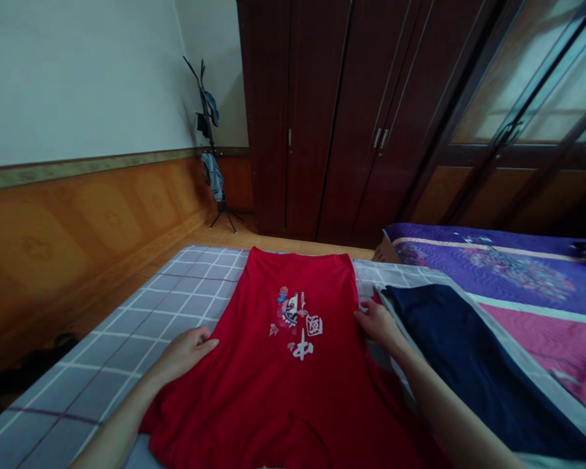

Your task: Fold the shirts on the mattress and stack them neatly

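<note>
Reaching forward with two arms (122, 410) angled inward from the bottom corners, pinching opposite side edges of one red T-shirt (288, 381) between thumb and curled fingers of the left hand (188, 348) and the right hand (383, 327). Laid flat on a grey checked cloth (97, 365), collar end nearest, with a single print (290, 311) facing up. Showing, just to its right, one navy garment (461, 352); beyond, one coat stand (213, 144) hung with clothing (215, 177) and one dark, closed wardrobe (317, 124) bearing three visible handles (377, 137), contents hidden.

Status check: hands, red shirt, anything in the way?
Left hand, right hand on opposite sides of red shirt. Shirt spread, print up. Navy cloth alongside; print uncovered.
</note>
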The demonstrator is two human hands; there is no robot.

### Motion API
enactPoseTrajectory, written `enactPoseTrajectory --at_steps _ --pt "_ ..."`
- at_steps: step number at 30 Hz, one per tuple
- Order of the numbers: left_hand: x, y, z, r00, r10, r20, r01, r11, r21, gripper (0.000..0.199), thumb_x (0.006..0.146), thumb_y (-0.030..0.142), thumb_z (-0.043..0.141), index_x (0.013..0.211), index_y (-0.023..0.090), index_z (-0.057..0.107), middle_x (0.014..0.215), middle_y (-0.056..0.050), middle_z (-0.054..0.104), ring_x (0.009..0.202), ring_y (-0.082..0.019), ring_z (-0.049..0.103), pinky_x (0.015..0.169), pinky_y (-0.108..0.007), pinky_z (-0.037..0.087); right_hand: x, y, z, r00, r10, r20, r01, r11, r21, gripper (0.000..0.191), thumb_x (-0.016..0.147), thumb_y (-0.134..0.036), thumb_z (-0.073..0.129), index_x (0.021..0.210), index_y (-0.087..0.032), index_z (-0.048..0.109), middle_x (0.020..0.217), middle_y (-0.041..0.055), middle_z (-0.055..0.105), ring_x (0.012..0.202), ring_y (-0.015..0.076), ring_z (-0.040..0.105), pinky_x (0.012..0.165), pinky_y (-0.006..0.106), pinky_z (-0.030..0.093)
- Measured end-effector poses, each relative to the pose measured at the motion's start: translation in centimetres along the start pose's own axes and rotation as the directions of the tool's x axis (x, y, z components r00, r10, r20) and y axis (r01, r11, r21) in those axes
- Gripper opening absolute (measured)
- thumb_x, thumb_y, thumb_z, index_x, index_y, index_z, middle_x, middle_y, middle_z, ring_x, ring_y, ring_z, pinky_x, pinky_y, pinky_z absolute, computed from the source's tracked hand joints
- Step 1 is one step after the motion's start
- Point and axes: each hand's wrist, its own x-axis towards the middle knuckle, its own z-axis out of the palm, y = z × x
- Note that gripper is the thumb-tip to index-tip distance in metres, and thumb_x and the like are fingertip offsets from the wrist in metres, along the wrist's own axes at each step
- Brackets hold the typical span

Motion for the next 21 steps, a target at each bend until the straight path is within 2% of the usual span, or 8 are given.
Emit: enactPoseTrajectory --at_steps 4,7,11,17,21 --pt "-1.2 -0.9 -0.7 0.998 -0.056 0.042 0.064 0.970 -0.236 0.042 0.068 0.061 0.057 0.069 0.019 0.057 0.065 0.001 0.062 0.063 -0.020 0.058 0.057 -0.026 0.042 -7.0 0.5 0.0 0.998 0.026 0.062 -0.022 0.997 -0.073 0.030 0.080 -0.047 0.053 0.085 -0.020 0.066 0.083 0.0086 0.070 0.080 0.0251 0.067 0.063 0.029 0.042" --pt "-1.6 -2.5 -0.8 0.999 -0.049 -0.001 0.047 0.968 -0.246 0.044 0.067 0.063 0.058 0.067 0.019 0.057 0.062 0.001 0.059 0.061 -0.019 0.055 0.055 -0.026 0.041 -10.3 0.4 -0.5 0.995 0.025 0.096 -0.010 0.988 -0.153 0.029 0.083 -0.048 0.050 0.083 -0.021 0.062 0.083 0.0089 0.069 0.081 0.0263 0.066 0.061 0.029 0.040" --pt "-2.4 -4.0 -0.7 0.999 0.020 -0.036 -0.024 0.993 -0.119 0.043 0.067 0.061 0.059 0.063 0.019 0.058 0.061 0.000 0.058 0.063 -0.020 0.055 0.059 -0.027 0.042 -12.6 1.2 -1.4 0.992 0.033 0.120 -0.007 0.978 -0.207 0.028 0.089 -0.044 0.043 0.083 -0.021 0.058 0.083 0.0091 0.070 0.081 0.0245 0.067 0.062 0.029 0.039" --pt "-4.6 -4.4 -1.9 1.000 0.031 0.002 -0.031 0.994 -0.103 0.040 0.068 0.060 0.058 0.068 0.019 0.060 0.065 0.000 0.062 0.065 -0.021 0.058 0.060 -0.027 0.043 -14.8 2.1 -2.9 0.995 0.056 0.086 -0.024 0.942 -0.335 0.026 0.092 -0.038 0.040 0.090 -0.020 0.058 0.088 0.0108 0.069 0.088 0.0270 0.066 0.066 0.031 0.042" --pt "-4.8 -5.3 -2.7 0.992 -0.013 -0.122 0.004 0.997 -0.075 0.036 0.065 0.056 0.059 0.061 0.021 0.057 0.058 0.000 0.059 0.060 -0.021 0.056 0.057 -0.027 0.042 -15.1 2.0 -4.5 0.987 0.163 0.003 -0.148 0.902 -0.407 0.029 0.093 -0.035 0.032 0.094 -0.021 0.058 0.089 0.0115 0.069 0.086 0.0296 0.067 0.063 0.035 0.043"
